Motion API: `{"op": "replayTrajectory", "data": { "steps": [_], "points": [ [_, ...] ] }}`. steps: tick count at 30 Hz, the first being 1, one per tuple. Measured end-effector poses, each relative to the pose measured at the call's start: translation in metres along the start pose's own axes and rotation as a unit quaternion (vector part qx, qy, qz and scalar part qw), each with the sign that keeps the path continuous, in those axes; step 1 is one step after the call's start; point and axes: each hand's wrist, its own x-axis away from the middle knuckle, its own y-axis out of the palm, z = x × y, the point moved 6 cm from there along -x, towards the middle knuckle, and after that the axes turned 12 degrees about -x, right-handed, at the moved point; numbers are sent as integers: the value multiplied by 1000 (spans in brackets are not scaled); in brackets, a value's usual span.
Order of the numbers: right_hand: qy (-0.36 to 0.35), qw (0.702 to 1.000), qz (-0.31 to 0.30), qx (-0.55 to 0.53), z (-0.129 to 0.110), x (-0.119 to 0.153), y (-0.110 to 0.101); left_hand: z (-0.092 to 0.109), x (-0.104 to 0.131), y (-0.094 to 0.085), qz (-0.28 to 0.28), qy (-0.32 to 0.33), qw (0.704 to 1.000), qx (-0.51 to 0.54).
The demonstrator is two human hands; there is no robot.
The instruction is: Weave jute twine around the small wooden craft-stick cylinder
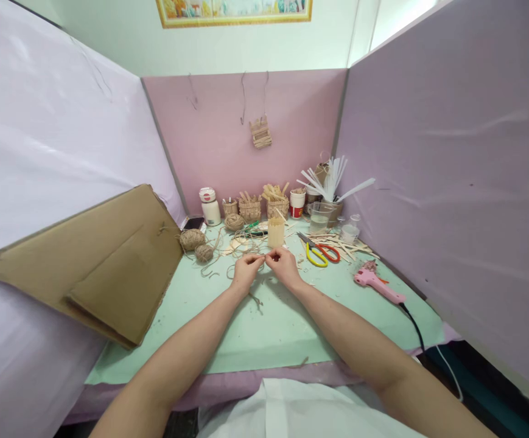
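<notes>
Left hand (246, 272) and right hand (284, 267) meet over the green tabletop (273, 340), pinching something thin, perhaps twine (255, 298), probably paired for fine control; we see 1 stick holder (276, 233) just beyond, scissors (312, 244) seemingly parked within reach

Bright soft light, stretched edges.

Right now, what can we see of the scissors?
The scissors lie on the green tabletop, beyond and right of the right hand, apart from it. One handle is yellow, the other red-orange; the dark, metallic-looking blades point away, leftward. The handles are spread. Whether they touch the wooden strips is unclear.
</notes>
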Motion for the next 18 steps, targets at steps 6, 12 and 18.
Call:
{"op": "replayTrajectory", "data": {
  "steps": [6,12,18],
  "points": [
    [-45,999,-9,-15,-5,0,4,-16,1,15,-127,-167,954,215],
    [43,995,-40,-80,12,-4,7,-11,-1,8,-88,-96,981,147],
    [55,994,-53,-81,11,-4,7,-6,-3,6,-72,-27,997,31]
  ]
}}
